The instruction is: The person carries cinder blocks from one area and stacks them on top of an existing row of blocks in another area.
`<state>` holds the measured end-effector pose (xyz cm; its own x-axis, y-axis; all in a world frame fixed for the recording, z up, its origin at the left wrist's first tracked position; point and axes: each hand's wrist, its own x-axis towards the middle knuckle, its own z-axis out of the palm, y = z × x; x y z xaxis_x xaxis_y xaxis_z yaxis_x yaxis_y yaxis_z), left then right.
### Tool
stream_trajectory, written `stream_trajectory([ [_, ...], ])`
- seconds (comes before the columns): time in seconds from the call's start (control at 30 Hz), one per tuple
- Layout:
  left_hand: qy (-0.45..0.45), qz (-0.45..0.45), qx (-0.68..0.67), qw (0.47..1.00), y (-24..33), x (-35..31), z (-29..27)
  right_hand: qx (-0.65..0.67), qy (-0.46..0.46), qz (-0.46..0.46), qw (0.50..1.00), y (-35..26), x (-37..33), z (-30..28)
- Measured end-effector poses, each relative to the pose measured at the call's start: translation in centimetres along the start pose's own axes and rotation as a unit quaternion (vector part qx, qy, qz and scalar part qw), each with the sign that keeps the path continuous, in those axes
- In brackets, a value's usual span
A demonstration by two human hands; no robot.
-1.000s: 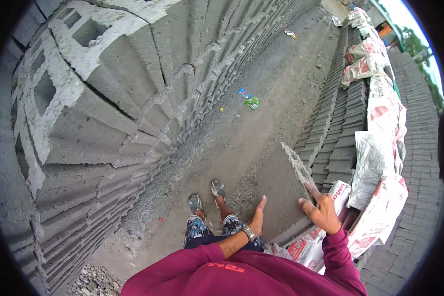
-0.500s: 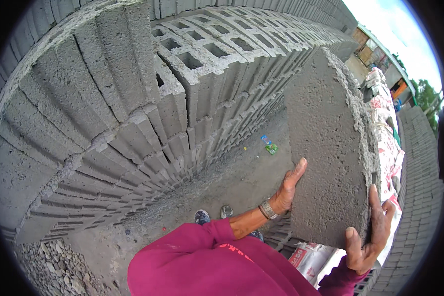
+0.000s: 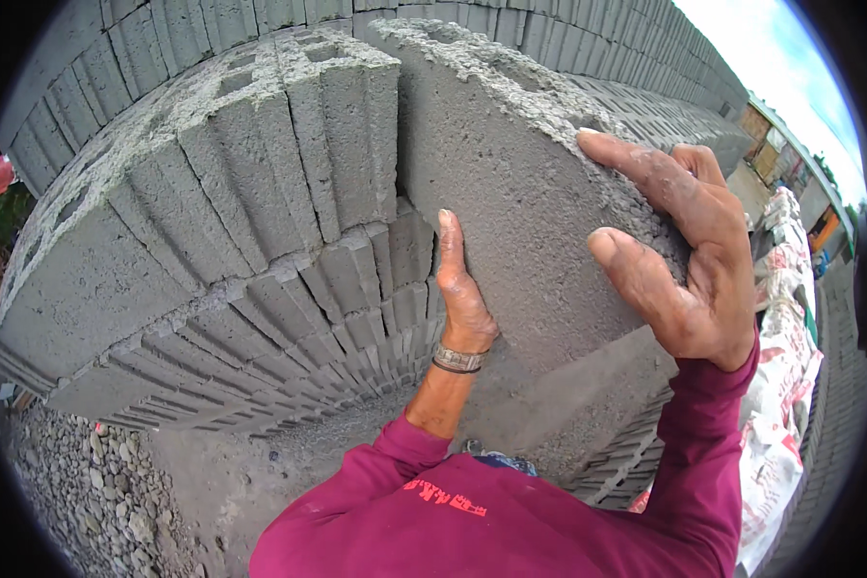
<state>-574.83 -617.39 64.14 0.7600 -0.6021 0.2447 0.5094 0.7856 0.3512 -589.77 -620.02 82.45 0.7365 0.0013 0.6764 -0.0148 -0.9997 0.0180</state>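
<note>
Grasps a hollow concrete block [image 3: 520, 173] in both hands at the middle of the scene, tilted, with a smooth side facing near and the rough, holed face upward. Steadies the left edge with the left hand [image 3: 464, 303], thumb pointing up; cannot see the fingers behind. Clasps the right end with the right hand [image 3: 694, 246], fingers over the rough face and thumb on the smooth side. Holds the far left end just beside the last upright block in the top course of a stack of hollow concrete blocks [image 3: 250, 173] at left; cannot tell whether touching. Wears a wristband [image 3: 459, 360] on the left wrist and a maroon shirt [image 3: 530, 530]. Has gravel [image 3: 87, 482] at near left, white-and-red sacks [image 3: 775, 433] at right, more stacked blocks [image 3: 597, 39] on the far side and a shed [image 3: 775, 144] at far right.
</note>
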Motion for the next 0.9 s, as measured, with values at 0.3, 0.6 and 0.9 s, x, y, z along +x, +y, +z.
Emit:
stream_trajectory([
  [0.3, -0.004, 0.105, 0.058, 0.993, 1.0, 0.9, 0.3, 0.009, 0.038, -0.095, 0.995, 1.4, 2.3, 1.4],
  [0.6, -0.002, 0.050, 0.014, 0.999, 0.4, 1.4, 0.3, 0.454, 0.067, 0.103, 0.883, 6.8, -8.7, 12.2],
  [0.9, 0.057, 0.292, 0.463, 0.835, 2.8, -3.5, -2.9, 0.472, 0.136, 0.069, 0.868, 7.1, -7.9, 14.5],
])
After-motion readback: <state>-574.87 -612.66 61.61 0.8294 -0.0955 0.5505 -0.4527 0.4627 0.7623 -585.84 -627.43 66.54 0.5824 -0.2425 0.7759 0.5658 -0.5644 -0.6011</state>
